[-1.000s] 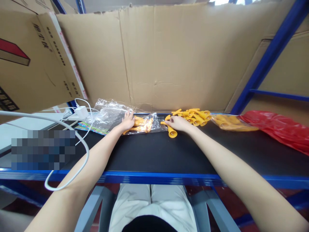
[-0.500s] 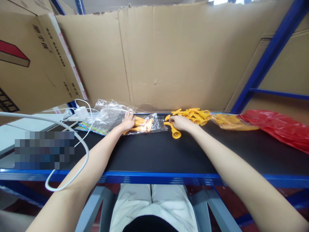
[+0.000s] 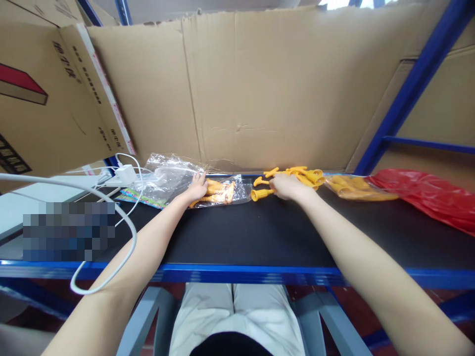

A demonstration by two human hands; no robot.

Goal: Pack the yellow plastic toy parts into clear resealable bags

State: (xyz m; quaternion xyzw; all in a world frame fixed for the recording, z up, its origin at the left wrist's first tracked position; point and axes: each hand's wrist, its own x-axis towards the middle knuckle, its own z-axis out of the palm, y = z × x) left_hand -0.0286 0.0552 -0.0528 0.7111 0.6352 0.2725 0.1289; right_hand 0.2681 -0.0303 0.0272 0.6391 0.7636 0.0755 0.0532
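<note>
The right hand [image 3: 284, 188] hides one end of its yellow horn [image 3: 260, 194] and part of the pile [image 3: 314, 176] on the bench [image 3: 241, 242]. At the bench's right end, the red bag [image 3: 426, 195] is cut off; at its left, a blurred patch [image 3: 69, 231] masks something.

Printed cardboard box [image 3: 40, 118], looping white cable [image 3: 135, 234], blue post [image 3: 411, 91]

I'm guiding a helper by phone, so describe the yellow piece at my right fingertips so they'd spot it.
On the black tabletop, find the right hand at the yellow pile. The yellow piece has its narrow end at those fingertips. Its wide end points left toward the clear bag by the left hand, while wide ends visible in the pile point right.
</note>
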